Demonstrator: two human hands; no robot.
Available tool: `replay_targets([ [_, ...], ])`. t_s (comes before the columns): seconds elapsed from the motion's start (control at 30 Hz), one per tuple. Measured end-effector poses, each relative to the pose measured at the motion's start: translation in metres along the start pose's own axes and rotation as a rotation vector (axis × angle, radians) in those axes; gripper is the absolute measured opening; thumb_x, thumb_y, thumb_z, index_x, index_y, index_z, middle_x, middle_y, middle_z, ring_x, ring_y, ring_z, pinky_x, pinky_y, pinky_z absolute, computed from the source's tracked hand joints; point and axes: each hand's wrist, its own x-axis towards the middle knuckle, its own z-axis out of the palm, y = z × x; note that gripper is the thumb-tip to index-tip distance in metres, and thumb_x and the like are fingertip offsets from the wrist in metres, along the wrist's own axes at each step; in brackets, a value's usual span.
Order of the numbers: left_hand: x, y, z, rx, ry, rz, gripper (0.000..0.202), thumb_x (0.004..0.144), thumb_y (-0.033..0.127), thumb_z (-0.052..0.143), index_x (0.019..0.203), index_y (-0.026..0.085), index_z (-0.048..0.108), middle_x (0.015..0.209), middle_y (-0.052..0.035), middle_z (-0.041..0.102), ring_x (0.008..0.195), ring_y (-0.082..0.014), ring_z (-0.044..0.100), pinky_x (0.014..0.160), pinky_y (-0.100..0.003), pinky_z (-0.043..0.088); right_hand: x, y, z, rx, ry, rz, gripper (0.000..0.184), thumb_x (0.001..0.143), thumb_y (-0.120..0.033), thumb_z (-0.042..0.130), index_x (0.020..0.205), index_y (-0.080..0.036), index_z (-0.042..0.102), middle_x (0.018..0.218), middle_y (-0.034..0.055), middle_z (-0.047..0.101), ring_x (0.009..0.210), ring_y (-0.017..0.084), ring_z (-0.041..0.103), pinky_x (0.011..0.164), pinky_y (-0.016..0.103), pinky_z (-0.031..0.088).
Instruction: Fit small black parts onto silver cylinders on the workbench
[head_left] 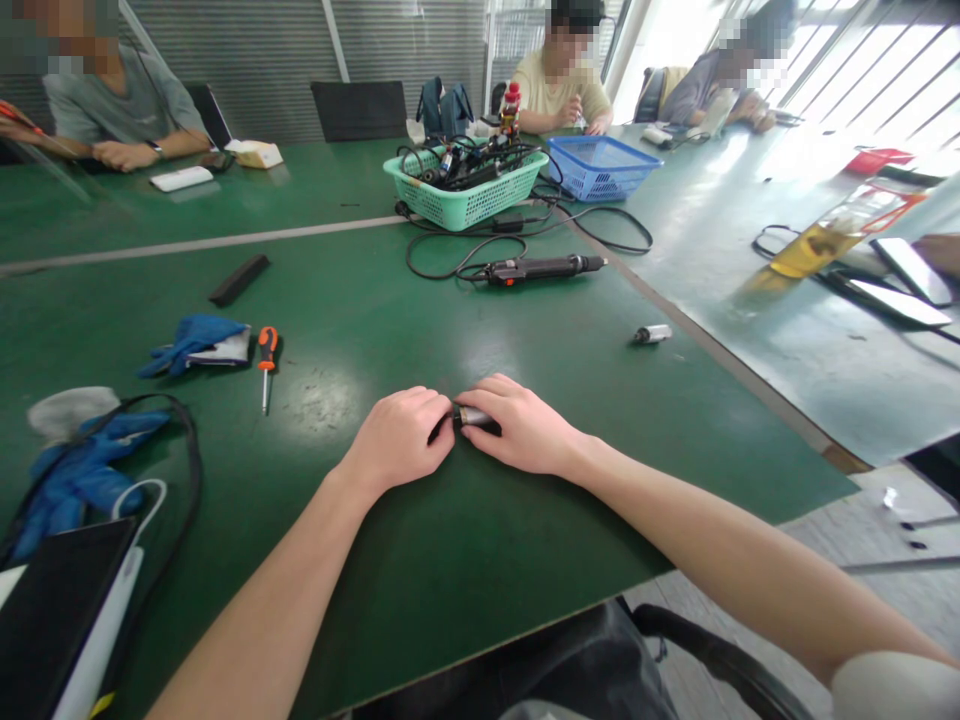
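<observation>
My left hand (pixel 405 437) and my right hand (pixel 521 425) meet on the green table (pixel 465 540), both closed around a small dark cylindrical part with a silvery band (pixel 474 416). Only a short stretch of that part shows between the fingers; the rest is hidden. A similar small silver cylinder (pixel 652 334) lies alone to the right, well beyond my right hand. An orange-handled screwdriver (pixel 265 362) lies left of my left hand.
Blue gloves (pixel 195 343) and a black cable (pixel 187 450) lie at the left. An electric screwdriver (pixel 540 268) with its cord, a green basket (pixel 465 190) of tools and a blue basket (pixel 600 165) stand further back. Other people sit along the far edge.
</observation>
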Motion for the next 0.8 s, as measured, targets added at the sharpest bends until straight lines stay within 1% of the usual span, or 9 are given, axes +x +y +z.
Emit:
replay_targets([
  [0.2, 0.0001, -0.0002, 0.0005, 0.007, 0.007, 0.012, 0.016, 0.093, 0.021, 0.048, 0.082, 0.018, 0.059, 0.078, -0.0049, 0.061, 0.074, -0.0189, 0.056, 0.069, -0.033, 0.044, -0.0004, 0.0009, 0.0002, 0.009, 0.005, -0.003, 0.029, 0.092, -0.024, 0.061, 0.119, -0.018, 0.065, 0.107, 0.0110, 0.067, 0.102, 0.026, 0.060, 0.094, 0.043, 0.051],
  [0.43, -0.0008, -0.0005, 0.0011, 0.016, 0.017, 0.005, 0.015, 0.092, 0.021, 0.049, 0.083, 0.019, 0.060, 0.080, -0.0054, 0.062, 0.075, -0.0192, 0.056, 0.067, -0.032, 0.044, 0.0000, -0.0005, -0.0005, 0.010, -0.001, -0.005, 0.028, 0.091, -0.024, 0.061, 0.119, -0.018, 0.064, 0.107, 0.0107, 0.067, 0.102, 0.026, 0.060, 0.095, 0.042, 0.051],
  [0.6, -0.0008, -0.0011, 0.0011, 0.019, 0.008, 0.005, 0.014, 0.092, 0.021, 0.049, 0.082, 0.019, 0.058, 0.080, -0.0051, 0.061, 0.075, -0.0191, 0.056, 0.067, -0.032, 0.044, 0.0002, -0.0011, -0.0011, 0.002, -0.006, 0.002, 0.028, 0.092, -0.024, 0.060, 0.119, -0.017, 0.065, 0.107, 0.0112, 0.067, 0.101, 0.025, 0.060, 0.094, 0.042, 0.051],
  [0.8, -0.0010, -0.0006, 0.0012, 0.012, 0.000, -0.001, 0.013, 0.091, 0.020, 0.049, 0.083, 0.019, 0.059, 0.080, -0.0051, 0.061, 0.075, -0.0194, 0.056, 0.068, -0.032, 0.044, -0.0001, 0.0002, -0.0010, 0.007, -0.005, -0.003, 0.028, 0.092, -0.024, 0.061, 0.119, -0.018, 0.064, 0.108, 0.0109, 0.067, 0.101, 0.025, 0.060, 0.094, 0.042, 0.051],
])
